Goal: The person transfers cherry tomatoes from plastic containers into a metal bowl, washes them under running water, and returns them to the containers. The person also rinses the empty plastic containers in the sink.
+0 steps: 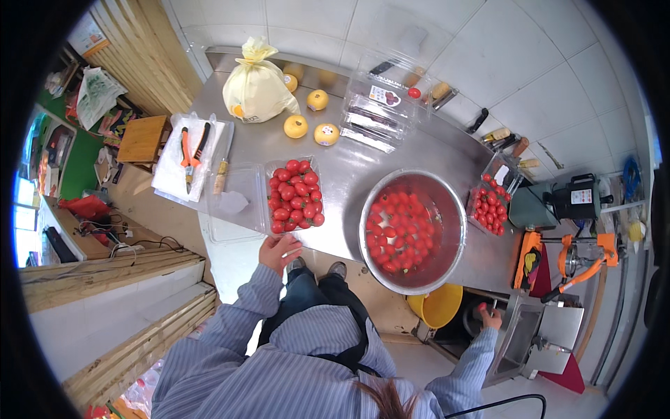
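Observation:
My left hand (277, 251) is at the front edge of the steel counter (335, 204), fingers apart and holding nothing. Just beyond it, a clear plastic box (268, 180) full of red cherry tomatoes (296, 196) lies with its transparent lid (236, 207) folded out to the left. Off to the right, my right hand (491, 318) grips a single cherry tomato (482, 307) low beside the counter, near the yellow bucket (437, 309). Between the hands stands a large steel pot (413, 285) with many cherry tomatoes in water.
Another tomato box (487, 207) stands right of the pot, beside an orange manual juicer (576, 262). Stacked clear boxes (374, 112), yellow fruits (296, 126) and a tied bag (256, 91) line the back. Pliers (192, 154) and a wooden-handled knife (221, 177) lie left.

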`<state>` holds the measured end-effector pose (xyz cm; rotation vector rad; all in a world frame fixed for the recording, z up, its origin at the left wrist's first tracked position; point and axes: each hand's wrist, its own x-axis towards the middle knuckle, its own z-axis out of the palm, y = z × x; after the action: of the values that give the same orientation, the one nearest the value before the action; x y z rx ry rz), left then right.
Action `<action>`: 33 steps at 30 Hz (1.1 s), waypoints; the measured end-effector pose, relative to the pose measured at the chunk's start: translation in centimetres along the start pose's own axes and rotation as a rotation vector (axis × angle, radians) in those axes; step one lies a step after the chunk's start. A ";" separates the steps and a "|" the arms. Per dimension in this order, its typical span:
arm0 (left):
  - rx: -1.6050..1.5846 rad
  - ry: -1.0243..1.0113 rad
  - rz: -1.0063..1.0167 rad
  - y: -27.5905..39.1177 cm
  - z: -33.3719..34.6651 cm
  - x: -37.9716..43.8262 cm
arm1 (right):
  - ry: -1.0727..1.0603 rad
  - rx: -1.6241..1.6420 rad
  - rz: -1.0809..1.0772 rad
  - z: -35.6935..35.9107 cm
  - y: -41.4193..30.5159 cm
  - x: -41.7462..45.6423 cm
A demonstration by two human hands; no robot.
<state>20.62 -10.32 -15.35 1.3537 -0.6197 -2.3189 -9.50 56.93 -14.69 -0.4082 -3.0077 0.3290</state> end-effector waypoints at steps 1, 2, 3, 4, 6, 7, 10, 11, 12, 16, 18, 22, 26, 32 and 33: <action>-0.017 0.080 -0.005 0.4 0.4 -0.8 | 0.037 -0.317 -0.024 0.6 -6.1 -2.4; -0.074 0.085 -0.010 0.7 0.5 -1.5 | -0.056 -0.154 -0.015 2.9 -8.0 -1.3; -0.146 0.103 -0.048 0.9 1.4 -1.5 | -0.104 -0.017 0.011 2.2 -9.7 -0.4; -0.182 0.150 -0.032 0.9 1.7 -1.9 | -0.048 0.094 -0.010 1.4 -14.4 -1.1; -0.246 0.216 -0.027 0.8 3.2 -1.9 | 0.201 0.255 -0.343 -0.3 -20.1 -2.9; -0.261 0.238 0.010 0.4 2.5 -1.8 | 0.153 0.513 -0.345 -2.5 -26.6 -6.4; -0.278 0.272 0.083 -0.5 2.3 -1.3 | -0.101 0.992 -0.656 -7.0 -39.9 -16.9; -0.256 0.253 0.115 -0.7 1.7 -1.1 | -0.339 1.081 -0.791 -7.7 -43.7 -20.7; -0.235 0.245 0.149 -1.1 0.6 -0.9 | -0.497 0.969 -0.942 -7.9 -46.6 -23.8; -0.183 0.190 0.178 -0.8 -1.7 -1.4 | -1.039 0.906 -0.592 4.3 -52.0 -31.6; -0.203 0.172 0.183 -0.4 -2.5 -1.5 | -1.080 0.801 -0.451 11.6 -53.4 -32.2; -0.215 0.260 0.260 0.6 -2.8 -2.1 | -0.913 0.886 -0.435 12.4 -55.5 -33.0; -0.064 0.113 0.180 1.8 -3.3 -1.9 | -1.179 0.765 -0.157 10.7 -56.8 -32.3; -0.217 -0.039 0.225 2.9 -3.2 -3.3 | -1.231 1.102 -0.219 12.2 -54.5 -32.8; -0.245 -0.105 0.248 3.3 -3.3 -4.0 | -1.254 1.131 -0.179 10.7 -54.4 -33.1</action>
<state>25.71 -11.50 -12.16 0.9915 -0.4846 -2.1902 7.25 -5.41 -14.91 0.3239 -2.8527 2.8641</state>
